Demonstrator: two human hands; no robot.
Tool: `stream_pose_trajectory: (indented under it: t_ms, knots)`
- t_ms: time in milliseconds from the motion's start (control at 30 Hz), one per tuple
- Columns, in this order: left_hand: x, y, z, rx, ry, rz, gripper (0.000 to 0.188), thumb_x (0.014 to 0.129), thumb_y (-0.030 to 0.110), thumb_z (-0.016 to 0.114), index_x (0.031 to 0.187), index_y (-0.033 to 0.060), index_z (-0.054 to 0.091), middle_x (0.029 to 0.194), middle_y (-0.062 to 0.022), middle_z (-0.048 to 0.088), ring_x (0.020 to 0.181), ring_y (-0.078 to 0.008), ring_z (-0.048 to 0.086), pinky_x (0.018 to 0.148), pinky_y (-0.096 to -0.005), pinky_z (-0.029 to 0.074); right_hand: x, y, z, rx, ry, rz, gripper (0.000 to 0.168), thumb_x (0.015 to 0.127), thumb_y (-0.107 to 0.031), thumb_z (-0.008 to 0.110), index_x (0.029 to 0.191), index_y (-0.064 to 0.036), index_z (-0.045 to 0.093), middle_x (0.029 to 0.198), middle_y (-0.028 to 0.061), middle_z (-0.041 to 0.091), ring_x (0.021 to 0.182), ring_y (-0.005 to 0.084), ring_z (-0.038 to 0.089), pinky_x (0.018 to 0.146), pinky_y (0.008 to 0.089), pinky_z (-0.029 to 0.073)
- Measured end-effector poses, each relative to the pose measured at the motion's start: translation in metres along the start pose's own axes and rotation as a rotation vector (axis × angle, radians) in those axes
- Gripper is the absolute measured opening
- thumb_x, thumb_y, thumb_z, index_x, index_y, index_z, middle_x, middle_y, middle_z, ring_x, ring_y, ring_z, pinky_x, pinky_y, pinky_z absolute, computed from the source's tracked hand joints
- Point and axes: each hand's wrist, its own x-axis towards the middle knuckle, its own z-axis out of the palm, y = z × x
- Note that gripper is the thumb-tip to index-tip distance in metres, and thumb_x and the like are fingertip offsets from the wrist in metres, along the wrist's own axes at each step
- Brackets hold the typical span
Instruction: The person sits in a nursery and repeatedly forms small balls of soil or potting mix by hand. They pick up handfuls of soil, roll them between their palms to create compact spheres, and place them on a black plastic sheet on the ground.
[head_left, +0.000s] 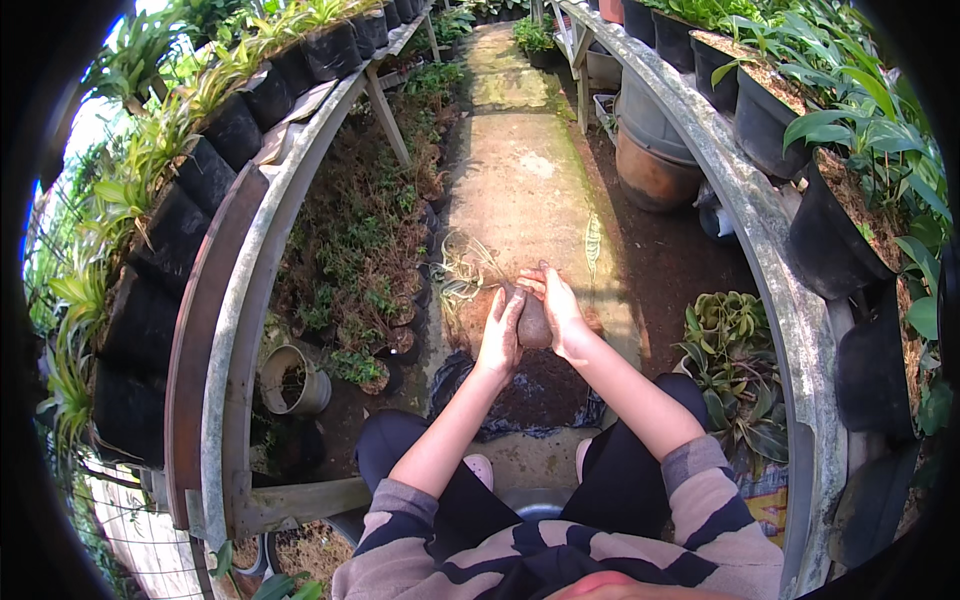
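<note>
A rounded brown ball of soil (535, 324) rests between both hands, above the concrete path. My left hand (500, 334) cups its left side, fingers pointing up and forward. From the other side my right hand (557, 304) presses against it, with soil on the fingers. A plant with thin, pale, striped leaves (459, 274) extends to the left from the top of the ball; its base is partly hidden by the fingers. Below the hands, dark loose soil (551, 397) lies on a black plastic sheet (448, 379).
Wooden benches with black pots of plants curve along the left (247, 247) and right (720, 165). Small potted plants (360, 285) line the concrete path (517, 172). A grey pot (296, 381) stands at left, a large barrel (654, 142) at right. One loose striped leaf (592, 244) lies ahead.
</note>
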Motion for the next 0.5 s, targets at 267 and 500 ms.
stream_pose_trajectory:
  t_ms: [267, 500]
  knots:
    - [0.006, -0.003, -0.005, 0.315, 0.005, 0.098, 0.043, 0.090, 0.029, 0.045, 0.117, -0.0039, 0.040, 0.111, -0.0128, 0.051, 0.099, -0.0185, 0.052, 0.087, -0.0290, 0.040, -0.003, -0.004, -0.004, -0.063, 0.014, 0.081, 0.042, 0.089, -0.041, 0.036, 0.099, -0.004, 0.054, 0.093, 0.0085, 0.060, 0.086, 0.0178, 0.057, 0.078, 0.0317, 0.044]
    - [0.007, -0.004, -0.011, 0.156, -0.054, 0.152, 0.037, 0.092, 0.036, 0.035, 0.098, 0.0031, 0.051, 0.098, -0.0097, 0.057, 0.092, -0.0181, 0.055, 0.082, -0.0316, 0.043, -0.013, 0.004, -0.003, 0.331, -0.194, 0.393, 0.053, 0.090, -0.047, 0.022, 0.103, -0.005, 0.052, 0.098, 0.0075, 0.056, 0.097, 0.0179, 0.052, 0.089, 0.0374, 0.038]
